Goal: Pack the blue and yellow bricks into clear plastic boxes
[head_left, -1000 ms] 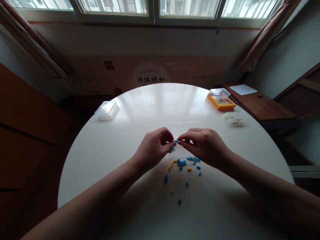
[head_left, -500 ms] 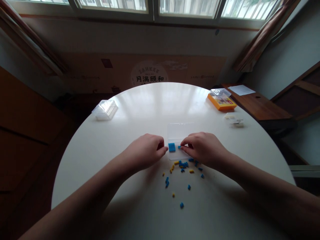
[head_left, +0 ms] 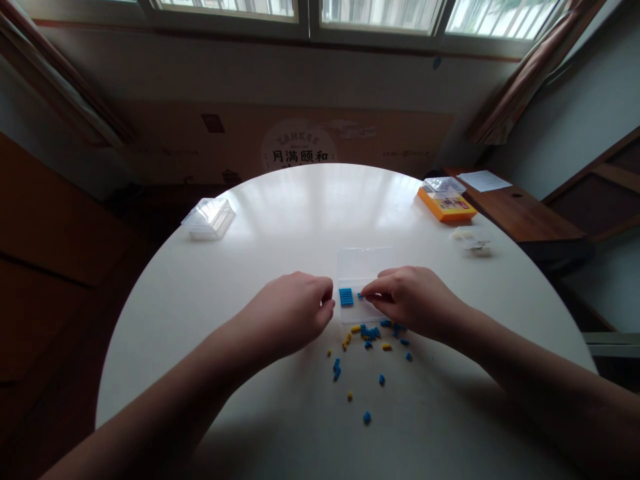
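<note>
An open clear plastic case lies flat in the middle of the table. On its near half sits a square blue studded plate. My right hand reaches over the case from the right, thumb and fingers pinched at a small blue brick just right of the plate. To the left of the case is my left hand, its fingers curled in and closed beside the plate; whatever they may hold is hidden. Loose blue bricks and yellow bricks lie scattered in front of the case.
A clear plastic box stands at the white round table's left edge. At the right are an orange box with a clear lid on it and a small clear container. Behind them is a wooden desk bearing a paper sheet.
The view has shifted slightly. The fingertips of my left hand have curled in a little more. My right hand stays pinched at the small blue brick in the case.
</note>
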### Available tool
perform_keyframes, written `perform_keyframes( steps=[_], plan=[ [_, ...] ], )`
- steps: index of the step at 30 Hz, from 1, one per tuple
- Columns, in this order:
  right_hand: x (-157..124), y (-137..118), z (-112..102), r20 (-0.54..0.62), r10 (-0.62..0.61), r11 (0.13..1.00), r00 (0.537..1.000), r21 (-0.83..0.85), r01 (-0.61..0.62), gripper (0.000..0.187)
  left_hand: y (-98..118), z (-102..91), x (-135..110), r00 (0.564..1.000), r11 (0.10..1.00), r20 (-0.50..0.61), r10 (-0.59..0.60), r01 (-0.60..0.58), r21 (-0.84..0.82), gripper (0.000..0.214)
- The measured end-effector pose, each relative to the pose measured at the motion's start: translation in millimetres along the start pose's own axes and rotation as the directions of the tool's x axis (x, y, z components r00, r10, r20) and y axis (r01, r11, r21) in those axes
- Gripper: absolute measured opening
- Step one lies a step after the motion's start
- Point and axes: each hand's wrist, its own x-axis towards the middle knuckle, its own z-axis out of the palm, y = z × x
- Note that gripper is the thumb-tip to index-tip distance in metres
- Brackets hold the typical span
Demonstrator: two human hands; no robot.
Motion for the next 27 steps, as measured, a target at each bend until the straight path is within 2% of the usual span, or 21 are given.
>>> perform_keyframes(
  steps=[5, 10, 14, 20, 27],
  plan=[
    [1.3, -1.7, 1.7, -0.005, 0.011, 1.0, 1.0, 0.004, -0.011, 0.022, 3.6, -1.4, -4.6, 0.997, 0.996, -0.052, 0.05, -0.045, 0.079, 0.021],
    [1.2, -2.0, 3.1, -0.035, -0.004, 1.0, 0.999, 0.006, 0.005, 0.023, 9.4, 2.3, -9.9, 0.991, 0.979, -0.027, 0.13, -0.124, 0.16, 0.028],
    [-0.6, -1.4, 1.4, -0.05, -0.093, 0.996, 0.994, 0.004, 0.093, 0.024, 14.6, 5.1, -17.1, 0.983, 0.961, 0.028, 0.18, -0.182, 0.208, 0.024],
    [1.0, 4.3, -0.4, -0.035, -0.278, 0.961, 0.96, -0.005, 0.278, 0.03, 17.0, 4.4, -25.5, 0.973, 0.941, 0.049, 0.225, -0.23, 0.25, 0.023],
    [5.6, 7.0, -1.1, 0.055, -0.329, 0.944, 0.943, -0.011, 0.33, 0.035, 15.3, 5.9, -27.4, 0.967, 0.932, 0.067, 0.247, -0.256, 0.257, 0.027]
  ],
)
